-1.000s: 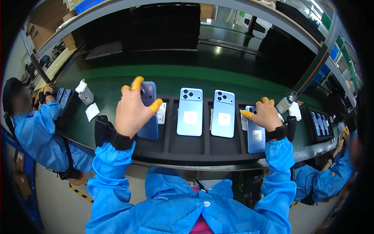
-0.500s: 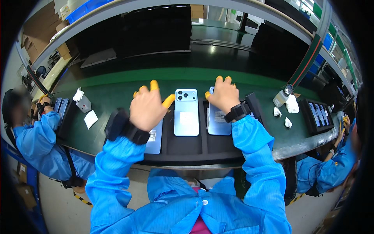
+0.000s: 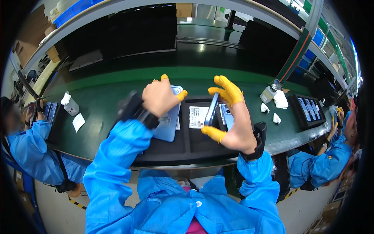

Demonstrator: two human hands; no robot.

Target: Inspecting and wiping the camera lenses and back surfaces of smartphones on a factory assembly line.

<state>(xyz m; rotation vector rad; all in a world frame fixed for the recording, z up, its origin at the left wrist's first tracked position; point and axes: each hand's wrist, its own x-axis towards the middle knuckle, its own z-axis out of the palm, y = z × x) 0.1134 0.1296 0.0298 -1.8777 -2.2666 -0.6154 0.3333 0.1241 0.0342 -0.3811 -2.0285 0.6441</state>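
A green bench (image 3: 101, 123) bears a black tray (image 3: 183, 157); above it the right hand (image 3: 238, 126) pinches a phone (image 3: 211, 110) on edge, its long axis nearly fore-and-aft. Leftward, the left hand (image 3: 159, 96) spans a second phone (image 3: 167, 126); whether it grips, I cannot tell.

Tray (image 3: 212, 155) on bench (image 3: 99, 99). In tray's right part: phone (image 3: 227, 116). Left of tray: bottle (image 3: 72, 107), paper square (image 3: 78, 122). Right of tray: dispenser (image 3: 267, 94), tissues (image 3: 280, 100), then second tray (image 3: 311, 124).
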